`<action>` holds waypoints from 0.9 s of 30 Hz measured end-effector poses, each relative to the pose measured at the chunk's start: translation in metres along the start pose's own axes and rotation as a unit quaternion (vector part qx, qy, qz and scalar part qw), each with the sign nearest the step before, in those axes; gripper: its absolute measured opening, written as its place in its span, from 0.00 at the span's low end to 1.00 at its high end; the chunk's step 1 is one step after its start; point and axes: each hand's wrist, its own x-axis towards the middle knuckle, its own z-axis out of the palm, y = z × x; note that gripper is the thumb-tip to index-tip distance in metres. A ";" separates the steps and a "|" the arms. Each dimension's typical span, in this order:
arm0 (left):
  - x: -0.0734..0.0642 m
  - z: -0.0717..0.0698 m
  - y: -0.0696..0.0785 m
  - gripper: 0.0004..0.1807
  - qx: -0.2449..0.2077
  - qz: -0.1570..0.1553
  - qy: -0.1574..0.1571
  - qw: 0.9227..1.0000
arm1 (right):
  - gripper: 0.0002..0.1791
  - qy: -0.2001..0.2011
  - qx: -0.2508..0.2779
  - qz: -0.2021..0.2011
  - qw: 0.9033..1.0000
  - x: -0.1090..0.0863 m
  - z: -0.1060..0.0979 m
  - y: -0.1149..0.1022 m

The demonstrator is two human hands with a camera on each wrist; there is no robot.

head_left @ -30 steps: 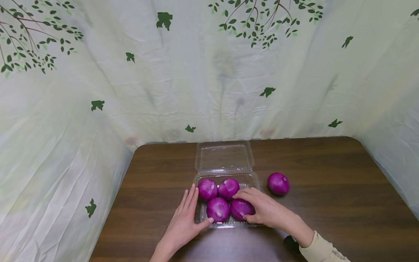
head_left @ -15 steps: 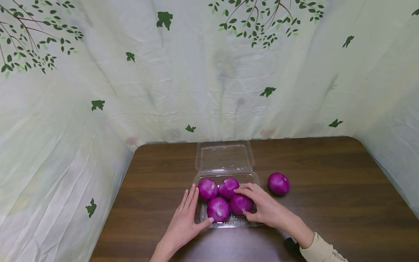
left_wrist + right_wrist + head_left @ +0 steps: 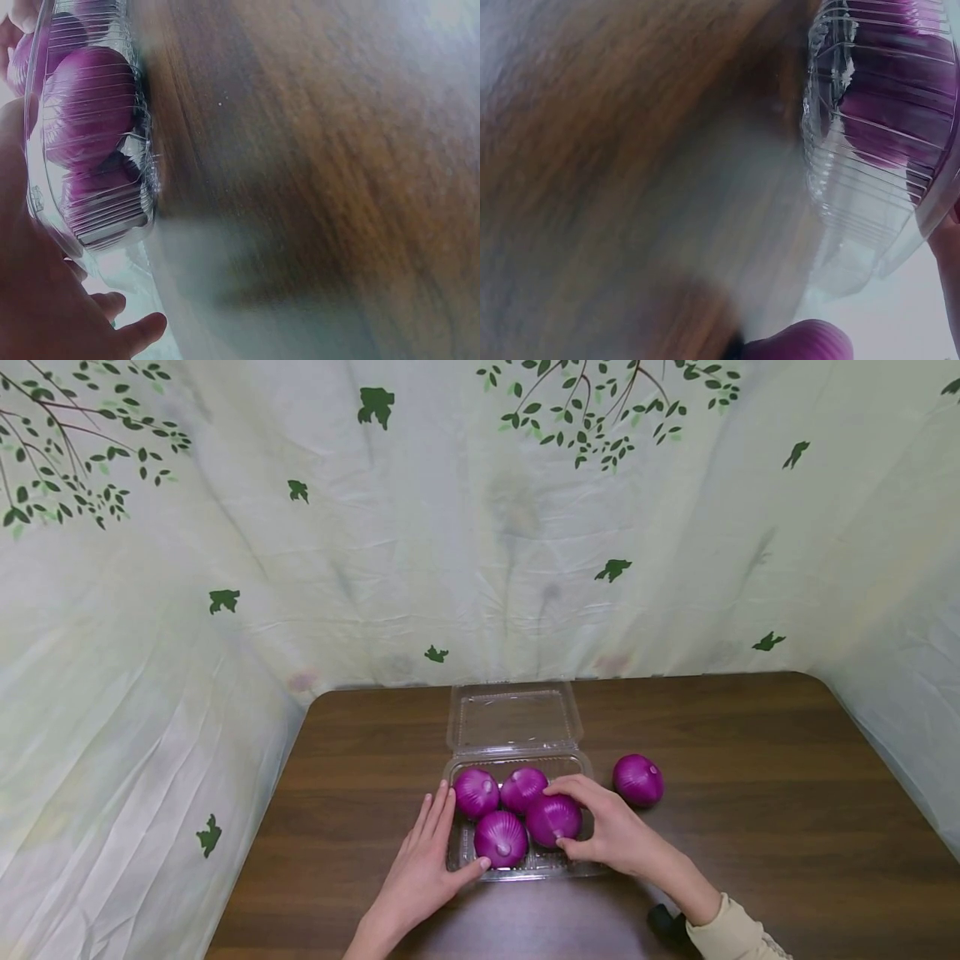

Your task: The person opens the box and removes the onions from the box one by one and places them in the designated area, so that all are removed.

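In the head view, a clear plastic clamshell container lies with its lid folded back. My right hand grips a purple-red onion at the container's front right, thumb at the near side and fingers over the far side. Beside it in the container sit a front-left onion, a back-left onion and a back-middle onion. My left hand rests along the container's left wall, fingers straight and thumb by the front-left corner. The left wrist view shows onions through the ribbed wall.
One more onion lies on the brown wooden table, right of the container. A small black object lies partly under the right forearm. A pale leaf-print curtain hangs behind the table and down both sides.
My right hand has lifted slightly and shifted toward the back of the container, and the gripped onion has moved the same way. The left hand has stayed in place.
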 end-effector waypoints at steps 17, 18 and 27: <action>0.000 0.000 0.000 0.60 0.002 0.003 0.002 1.000 | 0.38 0.065 0.102 0.083 0.989 -0.002 -0.005 -0.008; 0.000 0.000 0.000 0.60 0.001 0.002 0.002 1.000 | 0.38 0.069 0.103 0.085 0.989 -0.002 -0.006 -0.009; 0.000 0.000 0.000 0.60 -0.001 0.000 -0.001 1.000 | 0.34 0.092 0.095 0.090 0.987 0.001 -0.022 -0.045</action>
